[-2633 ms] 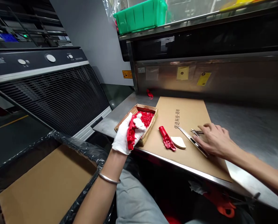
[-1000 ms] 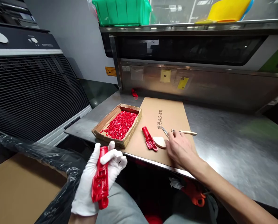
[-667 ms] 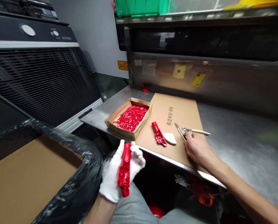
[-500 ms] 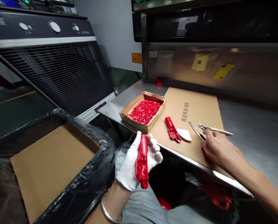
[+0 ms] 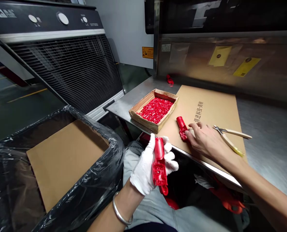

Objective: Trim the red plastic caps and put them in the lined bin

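Red plastic part [image 5: 159, 162] clamped in gloved left hand [image 5: 145, 167], right hand [image 5: 203, 140] spread, touching second part [image 5: 181, 126], Chinese-printed cardboard [image 5: 216, 103]

Only legible text: black print "俱进科技-周转" on the cardboard sheet [image 5: 216, 100], just beyond the right hand [image 5: 204, 141]. Yellow stickers [image 5: 220, 55] and orange wall label [image 5: 147, 52] are too small to read.

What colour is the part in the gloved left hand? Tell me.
The part is red; head view.

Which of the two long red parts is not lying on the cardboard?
The held red part, gripped upright in the gloved left hand. The other red part lies flat on the cardboard sheet, beside the fingers of the bare right hand.
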A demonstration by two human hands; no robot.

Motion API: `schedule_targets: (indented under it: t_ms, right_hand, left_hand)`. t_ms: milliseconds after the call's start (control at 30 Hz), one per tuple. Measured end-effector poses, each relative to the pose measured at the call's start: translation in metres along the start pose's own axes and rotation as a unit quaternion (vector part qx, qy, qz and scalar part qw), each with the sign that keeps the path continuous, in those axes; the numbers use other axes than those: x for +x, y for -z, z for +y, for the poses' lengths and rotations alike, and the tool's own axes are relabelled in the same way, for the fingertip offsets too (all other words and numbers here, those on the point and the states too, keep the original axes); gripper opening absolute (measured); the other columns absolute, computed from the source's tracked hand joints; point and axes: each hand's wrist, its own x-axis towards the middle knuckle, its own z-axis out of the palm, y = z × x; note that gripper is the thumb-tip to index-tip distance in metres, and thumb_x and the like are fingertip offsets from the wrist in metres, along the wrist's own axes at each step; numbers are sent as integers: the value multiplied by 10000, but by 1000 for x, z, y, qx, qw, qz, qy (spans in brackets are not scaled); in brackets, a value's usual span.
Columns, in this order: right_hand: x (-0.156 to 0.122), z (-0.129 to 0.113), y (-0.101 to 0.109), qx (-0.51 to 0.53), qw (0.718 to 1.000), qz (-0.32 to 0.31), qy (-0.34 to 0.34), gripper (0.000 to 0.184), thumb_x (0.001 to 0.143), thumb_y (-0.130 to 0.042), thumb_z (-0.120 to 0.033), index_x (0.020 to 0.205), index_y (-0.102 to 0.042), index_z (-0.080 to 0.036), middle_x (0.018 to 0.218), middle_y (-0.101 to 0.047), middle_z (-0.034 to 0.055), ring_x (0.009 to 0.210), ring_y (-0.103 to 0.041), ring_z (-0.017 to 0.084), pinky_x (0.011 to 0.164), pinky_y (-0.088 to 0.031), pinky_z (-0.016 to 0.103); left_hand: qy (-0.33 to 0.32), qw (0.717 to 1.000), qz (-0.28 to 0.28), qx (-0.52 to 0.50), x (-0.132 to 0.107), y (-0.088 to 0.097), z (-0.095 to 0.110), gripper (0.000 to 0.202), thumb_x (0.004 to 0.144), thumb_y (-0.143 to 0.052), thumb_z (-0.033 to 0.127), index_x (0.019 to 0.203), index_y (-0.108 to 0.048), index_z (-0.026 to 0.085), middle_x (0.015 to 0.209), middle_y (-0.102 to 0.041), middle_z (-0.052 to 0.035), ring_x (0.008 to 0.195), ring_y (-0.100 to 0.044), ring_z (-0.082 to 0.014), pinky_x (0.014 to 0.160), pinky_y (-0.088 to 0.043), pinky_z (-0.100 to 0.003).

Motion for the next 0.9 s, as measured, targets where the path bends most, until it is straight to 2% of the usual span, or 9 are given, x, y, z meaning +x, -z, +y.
schedule_targets:
  t_ms: [133,233,367,500,633,767,900]
  right_hand:
    - [-4,18,1,-32,999,-17,-10,305,1004,-327,-261,1067,-570,-86,848,-573,155,728,-523,253,688,-327,361]
    - [-16,38,1,-44,998,-41,-31,317,1002,-310,-239,938,-575,-76,777,-547,174,668,-510,244,643,-290,365]
    - [-27,58,-5,-21,996,-67,-61,237,998,-366,-253,976,-551,-105,804,-557,146,625,-510,197,605,-299,331]
    - [-30,71,-12,-3,993,-78,-84,194,977,-388,-219,1003,-549,-114,798,-556,129,669,-544,209,626,-327,333]
    - [-33,74,-11,8,993,-85,-84,217,979,-367,-217,1034,-550,-114,823,-552,132,699,-561,214,639,-331,339]
    - [-39,68,-6,9,993,-83,-85,167,958,-371,-189,943,-529,-135,831,-537,130,712,-547,216,633,-314,337]
    - [-45,65,-4,21,993,-65,-91,125,946,-371,-183,925,-490,-151,839,-527,141,743,-534,241,627,-314,346]
  left_hand:
    - [-15,1000,1,25,-2,3,1,441,1014,-360,528,983,-596,157,745,-491,24,518,-413,-64,532,-389,-201]
    - [-23,998,6,50,-2,4,2,440,1004,-359,552,991,-600,183,736,-500,22,502,-400,-67,510,-375,-196]
    - [-20,998,16,56,0,4,2,411,999,-393,546,1018,-607,196,746,-510,18,509,-407,-66,519,-393,-195]
    - [-17,999,14,49,2,4,1,409,998,-405,542,1044,-608,191,750,-516,18,511,-412,-62,526,-407,-194]
    - [-14,999,8,49,2,4,0,401,1014,-384,510,1063,-606,180,763,-528,13,526,-440,-64,545,-423,-197]
    - [-19,998,8,65,1,4,0,394,1011,-396,508,1063,-611,182,761,-526,18,530,-439,-61,560,-428,-201]
    - [-71,984,18,162,-2,9,-3,329,963,-537,483,1091,-633,195,776,-535,16,565,-458,-70,585,-436,-216]
